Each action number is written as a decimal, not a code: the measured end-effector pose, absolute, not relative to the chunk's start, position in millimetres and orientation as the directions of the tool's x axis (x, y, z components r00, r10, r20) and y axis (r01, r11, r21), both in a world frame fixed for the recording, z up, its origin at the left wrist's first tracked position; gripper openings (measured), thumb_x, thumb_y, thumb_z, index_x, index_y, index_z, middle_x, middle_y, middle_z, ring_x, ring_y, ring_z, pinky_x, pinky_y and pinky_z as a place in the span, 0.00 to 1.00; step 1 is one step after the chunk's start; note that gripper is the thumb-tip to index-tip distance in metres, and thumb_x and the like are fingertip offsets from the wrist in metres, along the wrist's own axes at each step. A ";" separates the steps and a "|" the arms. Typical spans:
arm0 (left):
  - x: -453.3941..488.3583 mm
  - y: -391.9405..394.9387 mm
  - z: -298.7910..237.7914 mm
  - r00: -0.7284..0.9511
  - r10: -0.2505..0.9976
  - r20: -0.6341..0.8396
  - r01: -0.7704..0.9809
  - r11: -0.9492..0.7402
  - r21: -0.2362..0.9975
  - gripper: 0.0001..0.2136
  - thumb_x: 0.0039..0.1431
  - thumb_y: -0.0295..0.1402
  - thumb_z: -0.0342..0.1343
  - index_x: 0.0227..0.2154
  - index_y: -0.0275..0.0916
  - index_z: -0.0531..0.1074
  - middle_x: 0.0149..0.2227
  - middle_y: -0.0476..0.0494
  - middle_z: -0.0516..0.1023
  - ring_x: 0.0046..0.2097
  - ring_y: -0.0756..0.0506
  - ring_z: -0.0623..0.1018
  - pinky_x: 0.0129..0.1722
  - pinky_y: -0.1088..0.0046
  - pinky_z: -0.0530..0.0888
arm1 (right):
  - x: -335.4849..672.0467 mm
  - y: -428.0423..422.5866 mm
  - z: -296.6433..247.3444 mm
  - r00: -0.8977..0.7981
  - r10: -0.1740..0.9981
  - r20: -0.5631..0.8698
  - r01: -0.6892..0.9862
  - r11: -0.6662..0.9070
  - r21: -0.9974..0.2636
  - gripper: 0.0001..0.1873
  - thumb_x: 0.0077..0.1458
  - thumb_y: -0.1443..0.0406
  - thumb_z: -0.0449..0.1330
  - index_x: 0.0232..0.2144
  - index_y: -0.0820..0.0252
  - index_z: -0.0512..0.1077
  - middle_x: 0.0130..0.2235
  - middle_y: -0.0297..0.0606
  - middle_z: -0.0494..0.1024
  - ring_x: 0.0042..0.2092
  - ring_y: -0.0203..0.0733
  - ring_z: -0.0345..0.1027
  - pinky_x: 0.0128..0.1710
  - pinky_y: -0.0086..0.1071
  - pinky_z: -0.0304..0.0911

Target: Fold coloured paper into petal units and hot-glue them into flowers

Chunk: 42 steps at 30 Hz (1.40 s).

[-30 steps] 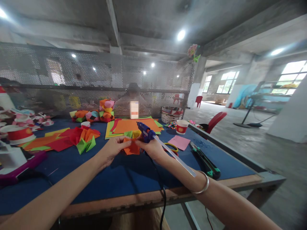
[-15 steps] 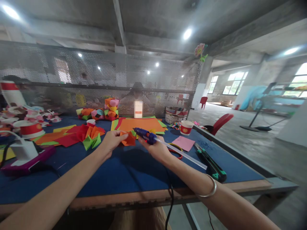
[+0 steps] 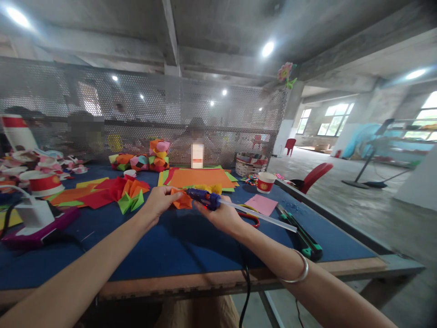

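Note:
My left hand (image 3: 159,202) pinches a folded orange paper piece (image 3: 182,199) just above the blue table top (image 3: 177,255). My right hand (image 3: 221,215) grips a blue glue gun (image 3: 205,197) with a clear glue stick (image 3: 262,217) sticking out of its back toward the right. The gun lies almost level, its nozzle pointing left at the orange piece. Its black cord (image 3: 246,287) drops over the table's front edge. A silver bangle (image 3: 297,274) sits on my right wrist.
Stacked coloured paper sheets (image 3: 201,178), folded paper shapes (image 3: 129,193), a paper cup (image 3: 266,181), a pink note (image 3: 262,204), scissors (image 3: 251,217) and a green-black cutter (image 3: 302,237) lie around. A perforated metal screen (image 3: 143,118) backs the table, a person behind it. A purple-based device (image 3: 34,218) sits left.
The glue gun has tipped from upright to almost level and come lower, its nozzle now at the orange piece. My left hand has kept hold of the paper. The camera view shifted slightly left.

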<state>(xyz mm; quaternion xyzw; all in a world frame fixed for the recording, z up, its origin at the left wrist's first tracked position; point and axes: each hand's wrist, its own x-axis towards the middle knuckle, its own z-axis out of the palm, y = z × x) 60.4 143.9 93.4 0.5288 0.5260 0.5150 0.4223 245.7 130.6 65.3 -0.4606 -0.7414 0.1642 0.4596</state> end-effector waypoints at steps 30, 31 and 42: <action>61.2 145.7 90.8 -0.054 0.994 0.095 0.131 -0.088 0.988 0.07 0.38 0.33 0.66 0.19 0.35 0.77 0.17 0.49 0.76 0.19 0.52 0.70 0.19 0.77 0.64 | 245.5 129.8 66.5 -0.156 0.861 0.484 0.662 0.454 -0.596 0.12 0.56 0.57 0.64 0.33 0.59 0.82 0.33 0.42 0.83 0.36 0.48 0.77 0.36 0.35 0.68; 61.4 145.3 91.5 -0.059 0.994 0.096 0.125 -0.088 0.988 0.07 0.38 0.33 0.66 0.19 0.35 0.77 0.18 0.49 0.76 0.19 0.51 0.71 0.19 0.77 0.65 | 245.5 129.7 66.3 -0.156 0.858 0.488 0.660 0.459 -0.595 0.12 0.57 0.57 0.64 0.33 0.59 0.82 0.33 0.42 0.83 0.36 0.48 0.76 0.36 0.35 0.68; 61.7 141.9 94.8 -0.123 0.988 0.091 0.100 -0.079 0.992 0.05 0.41 0.31 0.66 0.22 0.35 0.78 0.19 0.50 0.77 0.19 0.51 0.71 0.20 0.77 0.66 | 246.0 126.9 69.0 -0.156 0.852 0.500 0.659 0.467 -0.589 0.12 0.58 0.57 0.63 0.31 0.59 0.81 0.31 0.40 0.82 0.34 0.45 0.74 0.35 0.34 0.67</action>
